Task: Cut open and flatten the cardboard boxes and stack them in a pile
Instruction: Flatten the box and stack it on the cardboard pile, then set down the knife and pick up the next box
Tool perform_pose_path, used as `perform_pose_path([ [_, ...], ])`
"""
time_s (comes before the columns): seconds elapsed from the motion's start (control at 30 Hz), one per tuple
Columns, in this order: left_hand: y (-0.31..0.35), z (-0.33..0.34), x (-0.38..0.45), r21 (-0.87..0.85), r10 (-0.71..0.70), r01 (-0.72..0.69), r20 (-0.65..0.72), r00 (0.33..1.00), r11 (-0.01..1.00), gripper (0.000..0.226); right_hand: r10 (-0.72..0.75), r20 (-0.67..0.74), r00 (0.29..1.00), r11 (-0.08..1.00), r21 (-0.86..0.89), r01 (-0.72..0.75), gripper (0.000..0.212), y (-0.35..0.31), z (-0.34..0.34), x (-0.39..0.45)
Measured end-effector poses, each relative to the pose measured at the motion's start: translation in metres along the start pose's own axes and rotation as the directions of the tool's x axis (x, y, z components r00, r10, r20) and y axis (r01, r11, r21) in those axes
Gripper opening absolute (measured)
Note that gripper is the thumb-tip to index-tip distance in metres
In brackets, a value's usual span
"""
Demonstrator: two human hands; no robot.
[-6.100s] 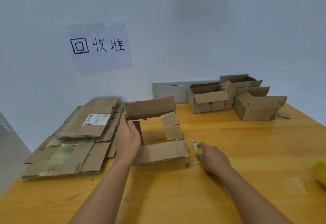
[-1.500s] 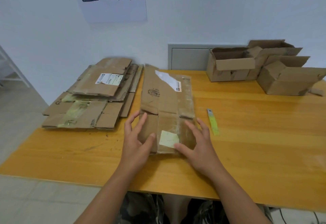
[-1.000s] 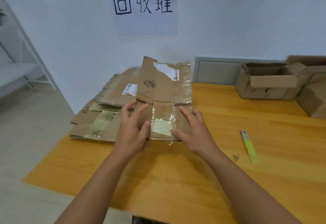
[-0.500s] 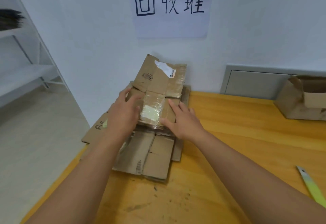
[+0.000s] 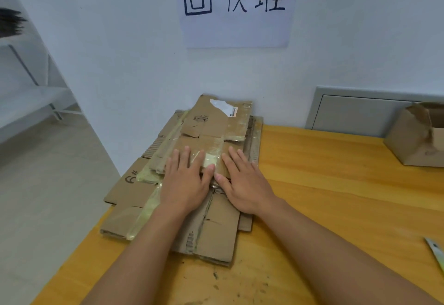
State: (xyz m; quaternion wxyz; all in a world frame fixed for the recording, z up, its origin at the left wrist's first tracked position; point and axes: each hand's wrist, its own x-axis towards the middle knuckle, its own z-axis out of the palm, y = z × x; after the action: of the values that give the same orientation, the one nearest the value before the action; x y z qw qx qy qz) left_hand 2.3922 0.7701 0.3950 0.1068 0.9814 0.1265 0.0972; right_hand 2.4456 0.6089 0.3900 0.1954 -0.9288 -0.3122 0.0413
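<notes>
A: What were the hands doing?

B: Both lay flat and open. The left hand (image 5: 183,182) and the right hand (image 5: 242,184) pressed palms-down side by side on the near end of the flattened box (image 5: 211,134), gripping nothing, thumbs almost touching over a pale label.

A: And where was the box?

B: On top of the pile (image 5: 211,232) of flattened cardboard at the far left corner of the table (image 5: 336,196), under the wall sign (image 5: 236,6). A second earlier it was held up off the table; half a second earlier it was just reaching the pile.

A: So that one was done?

B: I'd judge so: stacked and being pressed down. An unflattened box (image 5: 418,141) stood far right, and the cutter (image 5: 436,252) lay at the near right edge, so more remained.
</notes>
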Motion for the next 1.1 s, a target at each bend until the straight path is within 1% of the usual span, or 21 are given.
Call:
perform_pose_path([
  [0.1,0.003,-0.004,0.001,-0.012,-0.026,0.026,0.037,0.999,1.0,0.059,0.01,0.011,1.0,1.0,0.006,-0.01,0.068,0.001,-0.001,0.0],
  [0.17,0.006,-0.009,0.002,0.002,-0.039,0.039,0.069,0.997,0.999,0.059,0.021,0.026,0.999,1.0,-0.001,-0.021,0.069,-0.001,-0.006,0.0],
  [0.23,0.011,-0.016,-0.001,0.033,-0.054,0.052,0.073,0.996,0.998,0.058,0.027,0.045,0.999,1.0,-0.017,-0.026,0.069,-0.003,-0.014,-0.001],
  [0.33,0.021,-0.025,-0.009,0.092,-0.063,0.061,0.02,0.998,0.994,0.056,0.007,0.022,1.0,0.999,-0.033,-0.006,0.067,-0.006,-0.029,-0.011],
  [0.47,0.043,-0.035,-0.025,0.041,-0.056,0.06,-0.084,0.995,0.997,0.057,-0.03,-0.073,0.997,1.0,0.001,0.03,0.065,0.004,-0.048,-0.048],
  [0.53,0.061,-0.038,-0.037,0.03,0.023,-0.019,-0.158,0.987,0.999,0.053,-0.021,-0.092,0.996,1.0,0.012,0.023,0.061,0.019,-0.062,-0.073],
  [0.63,0.106,-0.038,-0.06,-0.034,0.221,-0.234,-0.228,0.948,0.972,0.052,0.0,-0.123,0.992,0.999,0.043,0.005,0.055,0.051,-0.085,-0.116],
  [0.7,0.143,-0.032,-0.078,-0.082,0.338,-0.365,-0.237,0.911,0.927,0.052,0.02,-0.164,0.986,0.999,0.044,-0.013,0.051,0.075,-0.099,-0.147],
  [0.8,0.198,-0.018,-0.1,-0.118,0.469,-0.501,-0.222,0.855,0.857,0.049,0.08,-0.202,0.976,0.996,0.053,-0.07,0.046,0.116,-0.118,-0.194],
  [0.87,0.232,-0.007,-0.105,-0.152,0.527,-0.555,-0.188,0.829,0.818,0.049,0.139,-0.224,0.965,0.99,0.066,-0.127,0.044,0.147,-0.132,-0.223],
  [0.97,0.283,0.012,-0.102,-0.222,0.578,-0.594,-0.139,0.804,0.773,0.051,0.249,-0.255,0.934,0.968,0.083,-0.236,0.043,0.194,-0.152,-0.259],
  [1.1,0.351,0.034,-0.083,-0.314,0.599,-0.593,-0.089,0.796,0.741,0.039,0.377,-0.284,0.882,0.926,0.094,-0.365,0.043,0.25,-0.169,-0.288],
])
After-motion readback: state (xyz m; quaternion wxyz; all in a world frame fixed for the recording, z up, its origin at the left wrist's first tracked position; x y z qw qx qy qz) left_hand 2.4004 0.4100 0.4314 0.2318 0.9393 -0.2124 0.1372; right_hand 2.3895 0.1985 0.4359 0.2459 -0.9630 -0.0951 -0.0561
